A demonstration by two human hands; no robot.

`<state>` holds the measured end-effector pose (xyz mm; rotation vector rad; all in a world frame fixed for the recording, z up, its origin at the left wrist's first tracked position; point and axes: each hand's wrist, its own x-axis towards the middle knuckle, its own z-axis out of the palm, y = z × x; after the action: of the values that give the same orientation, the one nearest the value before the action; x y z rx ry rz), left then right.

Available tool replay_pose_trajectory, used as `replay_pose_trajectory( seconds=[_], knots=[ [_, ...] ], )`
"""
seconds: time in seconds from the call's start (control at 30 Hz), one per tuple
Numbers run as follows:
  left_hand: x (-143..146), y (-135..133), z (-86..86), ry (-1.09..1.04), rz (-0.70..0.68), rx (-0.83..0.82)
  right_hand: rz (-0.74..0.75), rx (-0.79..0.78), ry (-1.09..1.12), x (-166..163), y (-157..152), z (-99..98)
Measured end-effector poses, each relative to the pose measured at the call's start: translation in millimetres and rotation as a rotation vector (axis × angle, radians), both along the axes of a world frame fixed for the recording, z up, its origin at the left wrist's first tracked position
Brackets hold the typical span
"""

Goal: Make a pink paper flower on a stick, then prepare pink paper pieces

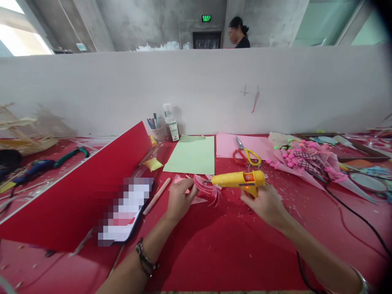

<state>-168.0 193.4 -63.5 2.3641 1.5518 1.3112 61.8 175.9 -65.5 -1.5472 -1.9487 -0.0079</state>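
My right hand [266, 203] grips the handle of a yellow glue gun [239, 179], whose nozzle points left at a fringed pink paper piece [206, 188]. My left hand [180, 199] pinches that pink piece and holds it just above the red table [232, 245]. A black cord [352, 212] runs from the gun off to the right.
A phone [125, 210] and a wooden stick [157, 196] lie left of my left hand. A green sheet [192, 155], a pink sheet [225, 145] and scissors [246, 155] lie behind. Pink paper cones [309, 163] sit at right, a red divider [76, 192] at left. A person [239, 34] stands beyond the white wall.
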Motion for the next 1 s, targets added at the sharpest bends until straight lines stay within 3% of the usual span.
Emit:
replay_pose_trajectory(
  seconds=[0.57, 1.0],
  knots=[
    [-2.9, 3.2, -2.5, -0.061, -0.051, -0.088, -0.015, -0.035, -0.106, 0.6, -0.6, 3.4],
    [-5.7, 4.1, -6.4, -0.063, -0.043, -0.120, -0.075, -0.077, -0.128, 5.7, 9.5, -7.8]
  ],
)
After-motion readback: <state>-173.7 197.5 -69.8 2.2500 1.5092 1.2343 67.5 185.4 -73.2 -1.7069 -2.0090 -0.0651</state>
